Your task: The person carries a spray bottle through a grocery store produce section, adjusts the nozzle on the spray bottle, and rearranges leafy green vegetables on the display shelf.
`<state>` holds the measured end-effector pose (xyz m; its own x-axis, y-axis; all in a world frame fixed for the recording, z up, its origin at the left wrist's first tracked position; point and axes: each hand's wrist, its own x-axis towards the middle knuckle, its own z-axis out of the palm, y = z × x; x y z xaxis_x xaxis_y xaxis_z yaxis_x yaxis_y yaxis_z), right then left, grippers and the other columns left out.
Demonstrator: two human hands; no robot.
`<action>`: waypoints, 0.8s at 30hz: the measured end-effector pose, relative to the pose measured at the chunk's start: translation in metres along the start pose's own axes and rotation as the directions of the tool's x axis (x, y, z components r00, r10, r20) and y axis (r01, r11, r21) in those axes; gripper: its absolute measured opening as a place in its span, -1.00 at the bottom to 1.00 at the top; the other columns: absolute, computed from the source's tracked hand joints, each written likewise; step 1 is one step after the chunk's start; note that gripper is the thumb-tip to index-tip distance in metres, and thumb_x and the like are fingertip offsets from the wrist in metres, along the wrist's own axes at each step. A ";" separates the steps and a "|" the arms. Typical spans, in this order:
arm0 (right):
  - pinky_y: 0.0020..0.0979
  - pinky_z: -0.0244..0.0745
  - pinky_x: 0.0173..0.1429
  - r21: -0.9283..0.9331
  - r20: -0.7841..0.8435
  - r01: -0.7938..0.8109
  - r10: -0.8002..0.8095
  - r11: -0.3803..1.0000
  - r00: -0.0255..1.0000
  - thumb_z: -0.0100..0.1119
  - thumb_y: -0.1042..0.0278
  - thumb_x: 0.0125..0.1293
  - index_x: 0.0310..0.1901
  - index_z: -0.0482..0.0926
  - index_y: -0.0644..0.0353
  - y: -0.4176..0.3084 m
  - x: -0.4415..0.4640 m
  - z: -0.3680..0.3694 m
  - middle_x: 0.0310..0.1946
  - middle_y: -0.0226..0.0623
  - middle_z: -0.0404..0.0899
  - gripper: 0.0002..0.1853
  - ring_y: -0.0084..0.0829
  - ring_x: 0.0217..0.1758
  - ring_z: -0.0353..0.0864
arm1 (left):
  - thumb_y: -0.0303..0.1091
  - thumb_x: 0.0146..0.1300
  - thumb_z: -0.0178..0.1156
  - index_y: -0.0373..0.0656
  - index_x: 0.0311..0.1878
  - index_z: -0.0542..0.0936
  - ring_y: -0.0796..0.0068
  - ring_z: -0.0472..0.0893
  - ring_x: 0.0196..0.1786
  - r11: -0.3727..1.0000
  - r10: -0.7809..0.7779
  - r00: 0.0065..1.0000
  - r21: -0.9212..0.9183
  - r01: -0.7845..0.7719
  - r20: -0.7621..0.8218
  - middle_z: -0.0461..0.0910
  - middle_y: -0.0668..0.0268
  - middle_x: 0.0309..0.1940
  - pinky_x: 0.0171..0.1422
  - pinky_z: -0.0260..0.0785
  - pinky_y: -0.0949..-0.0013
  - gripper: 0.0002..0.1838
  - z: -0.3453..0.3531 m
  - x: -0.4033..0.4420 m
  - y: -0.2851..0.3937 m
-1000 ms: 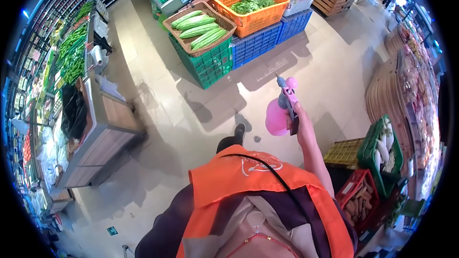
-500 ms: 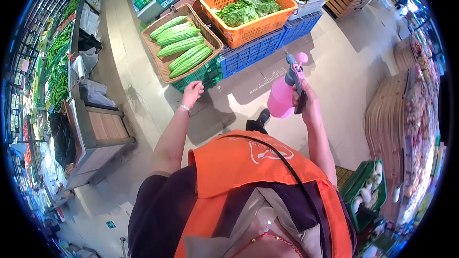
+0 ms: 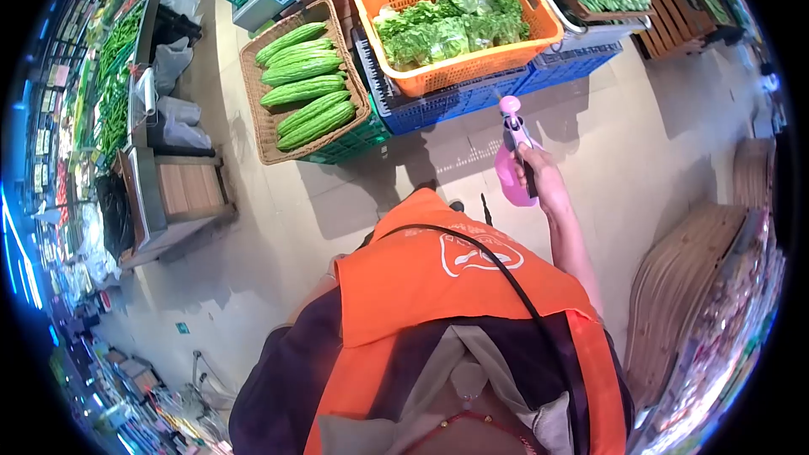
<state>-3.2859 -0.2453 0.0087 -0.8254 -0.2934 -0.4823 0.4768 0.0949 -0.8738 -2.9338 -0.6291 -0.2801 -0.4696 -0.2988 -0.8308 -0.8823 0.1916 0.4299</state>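
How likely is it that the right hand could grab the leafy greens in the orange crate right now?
Probably not as is: the right hand is holding a pink spray bottle. Otherwise the way looks free, as the orange crate stands open-topped with the leafy greens showing.

One orange crate [image 3: 480, 66] is seen; to its left, six ribbed gourds [image 3: 302, 90] are counted in one wicker basket [image 3: 266, 128]. In front of the orange crate, one pink spray bottle [image 3: 509, 179] is held by one hand [image 3: 542, 173].
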 end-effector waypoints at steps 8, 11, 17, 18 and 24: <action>-0.59 0.18 -0.50 0.070 0.089 -0.122 0.116 0.990 0.989 -0.09 0.06 0.40 -0.28 0.49 0.21 -0.040 0.107 -0.006 -0.63 -0.51 0.35 -0.65 -0.64 -0.62 0.27 | -0.16 0.27 0.08 -0.15 -0.11 0.54 0.48 0.59 -0.35 0.960 0.051 0.997 -0.278 -0.034 0.053 0.62 0.33 -0.31 -0.37 0.45 0.31 -0.72 0.045 0.079 0.136; -0.59 0.20 -0.50 0.135 0.042 -0.107 0.103 0.985 0.994 -0.11 0.10 0.42 -0.26 0.48 0.24 -0.060 0.142 -0.014 -0.62 -0.50 0.36 -0.66 -0.64 -0.61 0.28 | -0.16 0.28 0.09 -0.14 -0.07 0.53 0.48 0.60 -0.33 0.936 0.045 0.998 -0.350 -0.029 0.038 0.63 0.33 -0.27 -0.36 0.45 0.31 -0.71 0.032 0.120 0.206; -0.59 0.20 -0.52 0.027 -0.074 -0.001 0.003 1.000 0.997 -0.11 0.09 0.41 -0.24 0.47 0.25 -0.105 0.190 -0.041 -0.63 -0.51 0.34 -0.65 -0.64 -0.64 0.28 | -0.14 0.30 0.08 -0.07 -0.10 0.54 0.52 0.59 -0.32 0.935 0.035 0.999 -0.353 -0.033 -0.002 0.62 0.37 -0.30 -0.36 0.42 0.37 -0.75 -0.005 0.160 0.330; -0.59 0.20 -0.53 0.016 -0.083 -0.006 0.007 1.000 0.997 -0.10 0.08 0.41 -0.24 0.47 0.25 -0.113 0.196 -0.043 -0.63 -0.52 0.35 -0.65 -0.65 -0.64 0.28 | -0.14 0.30 0.08 -0.07 -0.10 0.54 0.53 0.59 -0.32 0.943 0.040 0.999 -0.331 -0.036 0.005 0.62 0.38 -0.31 -0.35 0.42 0.36 -0.75 -0.011 0.170 0.340; -0.62 0.17 -0.52 -0.204 0.087 -0.130 0.151 0.970 0.985 -0.07 0.07 0.39 -0.25 0.49 0.25 -0.142 0.233 -0.042 -0.63 -0.54 0.35 -0.65 -0.68 -0.62 0.27 | -0.12 0.31 0.09 -0.11 -0.12 0.55 0.55 0.61 -0.39 0.960 -0.022 0.995 -0.277 0.049 0.101 0.63 0.38 -0.34 -0.36 0.43 0.38 -0.73 -0.014 0.185 0.367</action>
<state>-3.5584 -0.2873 0.0182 -0.7148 -0.3573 -0.6012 0.5086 0.3244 -0.7976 -3.3453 -0.6274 -0.2707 -0.4449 -0.2068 -0.8714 -0.8782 -0.0900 0.4698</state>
